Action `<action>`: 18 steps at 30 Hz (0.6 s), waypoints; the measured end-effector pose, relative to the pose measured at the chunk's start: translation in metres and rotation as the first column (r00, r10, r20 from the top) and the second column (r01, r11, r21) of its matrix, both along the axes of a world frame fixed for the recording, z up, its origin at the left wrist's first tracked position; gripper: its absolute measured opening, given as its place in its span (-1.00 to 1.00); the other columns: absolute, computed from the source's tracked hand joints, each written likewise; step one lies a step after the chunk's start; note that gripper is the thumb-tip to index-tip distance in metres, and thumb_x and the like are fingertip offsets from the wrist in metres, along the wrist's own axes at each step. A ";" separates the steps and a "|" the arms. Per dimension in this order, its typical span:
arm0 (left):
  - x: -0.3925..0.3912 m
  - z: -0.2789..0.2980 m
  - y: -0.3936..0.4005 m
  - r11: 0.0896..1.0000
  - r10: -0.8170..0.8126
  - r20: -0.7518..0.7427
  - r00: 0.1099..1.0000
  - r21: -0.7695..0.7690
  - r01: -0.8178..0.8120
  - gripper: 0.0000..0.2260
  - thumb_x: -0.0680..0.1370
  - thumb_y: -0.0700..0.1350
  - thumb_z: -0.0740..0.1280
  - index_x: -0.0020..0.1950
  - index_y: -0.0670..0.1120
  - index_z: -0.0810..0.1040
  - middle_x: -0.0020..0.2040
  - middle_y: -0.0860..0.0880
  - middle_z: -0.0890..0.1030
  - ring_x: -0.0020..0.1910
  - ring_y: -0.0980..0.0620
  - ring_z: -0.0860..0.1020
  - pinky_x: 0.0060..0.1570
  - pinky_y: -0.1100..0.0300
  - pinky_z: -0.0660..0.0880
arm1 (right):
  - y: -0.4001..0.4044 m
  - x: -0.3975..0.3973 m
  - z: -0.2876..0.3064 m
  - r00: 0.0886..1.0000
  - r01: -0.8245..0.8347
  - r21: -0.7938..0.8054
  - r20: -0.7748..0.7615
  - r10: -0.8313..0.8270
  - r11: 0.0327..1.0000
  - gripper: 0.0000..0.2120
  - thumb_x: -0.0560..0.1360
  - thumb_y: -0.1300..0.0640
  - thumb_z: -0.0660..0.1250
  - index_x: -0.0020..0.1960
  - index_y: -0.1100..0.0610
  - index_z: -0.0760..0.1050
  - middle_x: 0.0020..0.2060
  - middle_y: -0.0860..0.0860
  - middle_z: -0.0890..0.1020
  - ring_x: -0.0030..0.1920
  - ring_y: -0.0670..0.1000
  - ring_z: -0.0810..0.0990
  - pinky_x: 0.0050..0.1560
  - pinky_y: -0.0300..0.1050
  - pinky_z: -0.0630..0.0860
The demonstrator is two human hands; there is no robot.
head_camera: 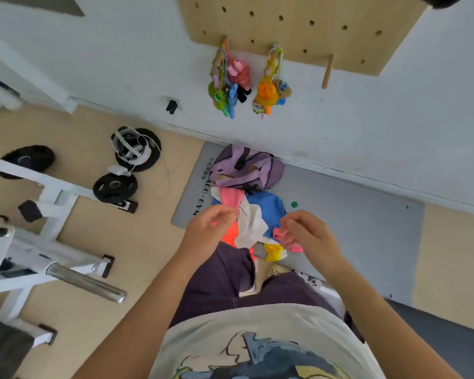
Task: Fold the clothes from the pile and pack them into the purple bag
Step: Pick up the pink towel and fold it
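Clothes pile (251,217) lies on grey mat (353,214) beside purple bag (246,170), within reach; left hand (208,228) and right hand (309,233) raised above, fingers curled, grip unclear.

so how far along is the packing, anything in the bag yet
Barely started. Nothing looks folded: the pile of clothes lies loose on the grey mat, and the purple bag sits slumped by the wall with nothing visibly inside. In hand: the right hand pinches a pink garment; the left hand hovers with curled fingers, its grip unclear. Left: folding and packing everything.
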State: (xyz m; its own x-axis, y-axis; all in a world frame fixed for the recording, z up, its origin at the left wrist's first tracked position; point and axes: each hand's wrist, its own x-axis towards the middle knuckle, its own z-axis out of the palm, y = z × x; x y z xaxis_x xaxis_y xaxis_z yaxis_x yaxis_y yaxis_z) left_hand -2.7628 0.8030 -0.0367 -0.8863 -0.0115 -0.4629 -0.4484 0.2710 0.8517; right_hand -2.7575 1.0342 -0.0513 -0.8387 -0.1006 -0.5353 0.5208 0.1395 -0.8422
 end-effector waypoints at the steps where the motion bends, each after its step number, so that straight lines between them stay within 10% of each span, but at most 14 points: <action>1: -0.010 -0.007 -0.001 1.000 -0.019 0.025 1.000 -0.018 0.019 -0.88 0.58 -0.05 0.34 -0.04 0.12 0.67 -0.03 0.18 0.68 0.00 0.18 0.60 0.08 0.19 0.50 | 0.001 -0.007 -0.004 1.000 0.026 0.001 0.001 -0.026 1.000 -0.83 0.59 0.24 0.22 -0.05 0.09 0.57 -0.17 0.09 0.67 -0.24 -0.02 0.62 -0.18 -0.12 0.56; 8: -0.116 -0.130 -0.010 1.000 -0.010 0.189 0.982 -0.019 0.014 -0.89 0.53 -0.02 0.36 -0.07 -0.01 0.65 -0.16 0.04 0.71 -0.16 0.13 0.65 -0.17 0.23 0.56 | -0.014 -0.066 -0.126 0.971 0.185 0.095 0.135 -0.197 0.978 -0.94 0.54 0.22 0.32 -0.08 0.17 0.56 -0.24 0.04 0.63 -0.30 -0.08 0.59 -0.21 -0.14 0.52; 18: -0.205 -0.565 -0.091 0.987 0.125 0.452 0.883 -0.143 -0.067 -0.94 0.52 -0.10 0.35 -0.11 -0.05 0.59 -0.21 -0.06 0.62 -0.25 0.01 0.59 -0.30 0.18 0.52 | -0.139 -0.133 -0.538 0.905 0.203 0.139 0.351 -0.240 0.969 -0.93 0.52 0.19 0.30 -0.12 0.14 0.56 -0.13 0.10 0.66 -0.20 0.00 0.62 -0.19 -0.08 0.51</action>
